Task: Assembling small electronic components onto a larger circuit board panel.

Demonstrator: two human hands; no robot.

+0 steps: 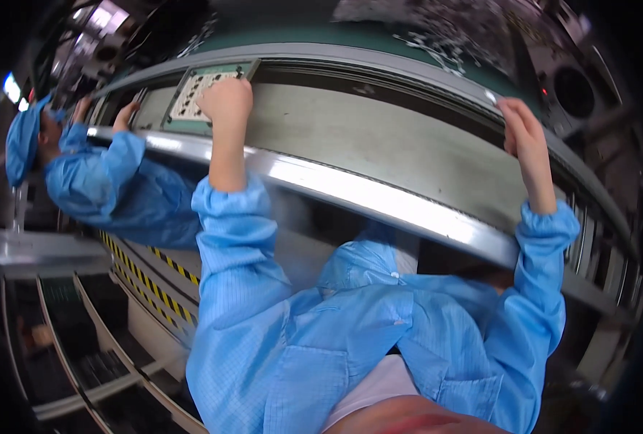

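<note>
The board (189,98), a pale panel carrying dark parts inside a green-edged frame, lies on the left section of the conveyor (379,137), between the near rail (379,195) and the far rail (379,59).

The left hand (227,101) is over the right part of the board, back of the hand uppermost. Its grip is narrow, with the fingers curled into a fist; whether the fingers hold the frame cannot be told, as the hand hides them.

The right hand (525,130) is well to the right of the board, raised near the far rail. Its grip is partly spread: the fingers are bent and directed left. Contact with the rail cannot be confirmed.

The near rail is bright metal and runs from left to right in front of the blue jacket (408,340). Beyond the far rail lies a green surface (300,36) with blurred white pieces (444,54) on its right part.

To the left, a co-worker (97,173) in blue clothing and a blue cap (25,141) reaches over the conveyor. At near left are yellow-black tape (148,278) and a slotted rack (94,329).
</note>
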